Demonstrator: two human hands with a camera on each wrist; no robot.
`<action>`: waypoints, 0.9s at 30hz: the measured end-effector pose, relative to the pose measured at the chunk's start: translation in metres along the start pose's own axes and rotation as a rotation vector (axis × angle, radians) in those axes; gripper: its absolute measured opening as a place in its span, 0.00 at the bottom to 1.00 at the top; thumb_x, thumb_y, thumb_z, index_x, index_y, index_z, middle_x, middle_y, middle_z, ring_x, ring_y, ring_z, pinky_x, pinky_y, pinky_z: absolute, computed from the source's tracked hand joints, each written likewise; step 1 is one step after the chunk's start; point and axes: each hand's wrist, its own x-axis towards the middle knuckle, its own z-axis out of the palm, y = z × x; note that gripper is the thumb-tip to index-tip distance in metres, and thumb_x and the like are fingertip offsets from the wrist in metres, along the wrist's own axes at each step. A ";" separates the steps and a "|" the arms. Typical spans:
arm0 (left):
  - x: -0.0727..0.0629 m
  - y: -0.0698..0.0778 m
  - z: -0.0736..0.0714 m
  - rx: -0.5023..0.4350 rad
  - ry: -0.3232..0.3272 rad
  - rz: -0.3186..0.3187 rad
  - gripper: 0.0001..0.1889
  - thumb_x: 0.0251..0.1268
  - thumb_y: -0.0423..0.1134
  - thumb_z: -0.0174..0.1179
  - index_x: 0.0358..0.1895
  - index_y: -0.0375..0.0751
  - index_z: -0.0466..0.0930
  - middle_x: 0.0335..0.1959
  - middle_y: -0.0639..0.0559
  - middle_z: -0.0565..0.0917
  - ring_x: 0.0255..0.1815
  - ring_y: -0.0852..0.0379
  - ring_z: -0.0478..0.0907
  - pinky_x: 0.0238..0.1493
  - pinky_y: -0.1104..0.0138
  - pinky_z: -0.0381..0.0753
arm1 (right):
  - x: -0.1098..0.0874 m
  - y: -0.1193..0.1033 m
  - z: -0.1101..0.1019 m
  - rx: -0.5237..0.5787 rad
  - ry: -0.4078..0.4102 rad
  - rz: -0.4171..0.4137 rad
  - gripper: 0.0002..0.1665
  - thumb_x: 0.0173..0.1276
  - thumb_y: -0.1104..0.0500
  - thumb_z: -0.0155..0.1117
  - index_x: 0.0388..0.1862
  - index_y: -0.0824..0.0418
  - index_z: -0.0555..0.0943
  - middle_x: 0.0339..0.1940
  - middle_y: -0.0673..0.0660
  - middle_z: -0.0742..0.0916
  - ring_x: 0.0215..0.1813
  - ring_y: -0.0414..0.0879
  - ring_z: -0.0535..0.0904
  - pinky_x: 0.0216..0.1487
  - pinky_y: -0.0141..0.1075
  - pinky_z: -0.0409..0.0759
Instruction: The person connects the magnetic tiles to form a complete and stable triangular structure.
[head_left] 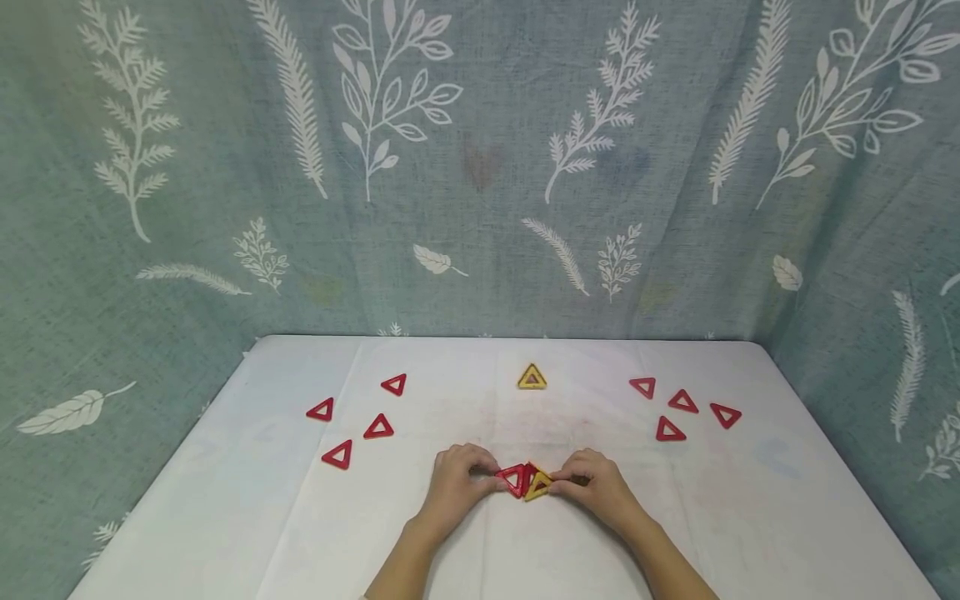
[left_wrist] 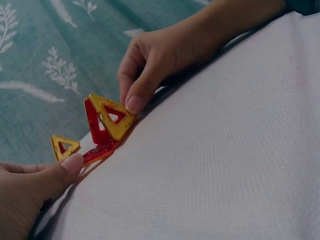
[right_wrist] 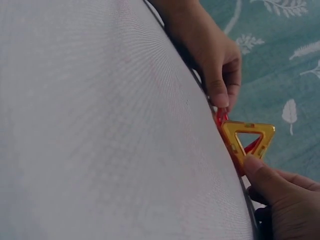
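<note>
My left hand (head_left: pixel 453 485) pinches the outer corner of a red triangular magnetic tile (head_left: pixel 520 482) between thumb and fingers, close over the table. On the other side, my right hand (head_left: pixel 600 485) pinches a yellow triangular tile (head_left: pixel 530 492) by its corner. In the left wrist view, the yellow tile (left_wrist: pixel 121 131) stands tilted, with another red tile (left_wrist: pixel 93 120) upright behind it. These meet at the edge of a low, nearly flat red tile (left_wrist: pixel 98 154) reaching toward the left hand. The right wrist view shows the yellow tile (right_wrist: pixel 260 126) hiding much of the red ones.
Several red triangular tiles (head_left: pixel 378 433) lie spread on the left of the white table (head_left: pixel 225 517). Several more red tiles (head_left: pixel 671 437) lie on the right. A yellow triangular tile (head_left: pixel 532 386) sits at the back centre. A leaf-patterned curtain (head_left: pixel 480 250) surrounds the table's back and sides.
</note>
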 end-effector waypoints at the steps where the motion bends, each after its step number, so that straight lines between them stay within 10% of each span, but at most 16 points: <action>1: 0.000 0.000 0.000 -0.012 0.000 -0.002 0.10 0.40 0.48 0.75 0.27 0.54 0.84 0.30 0.68 0.82 0.37 0.66 0.74 0.48 0.61 0.67 | 0.000 0.000 0.000 -0.001 0.001 0.002 0.07 0.47 0.58 0.77 0.28 0.54 0.88 0.25 0.41 0.84 0.31 0.33 0.74 0.33 0.28 0.72; 16: -0.002 0.009 0.004 -0.235 -0.022 -0.081 0.12 0.47 0.47 0.70 0.35 0.49 0.84 0.30 0.61 0.84 0.32 0.67 0.75 0.43 0.68 0.70 | 0.000 0.001 0.002 -0.019 0.036 -0.061 0.08 0.45 0.60 0.78 0.26 0.54 0.87 0.24 0.42 0.84 0.30 0.34 0.74 0.32 0.27 0.70; 27: -0.003 0.017 0.012 -0.106 -0.017 0.110 0.13 0.47 0.45 0.70 0.37 0.48 0.86 0.33 0.62 0.86 0.33 0.67 0.76 0.41 0.68 0.71 | -0.001 0.001 0.003 -0.020 0.056 -0.089 0.08 0.44 0.60 0.78 0.25 0.54 0.87 0.24 0.43 0.84 0.30 0.35 0.74 0.32 0.27 0.70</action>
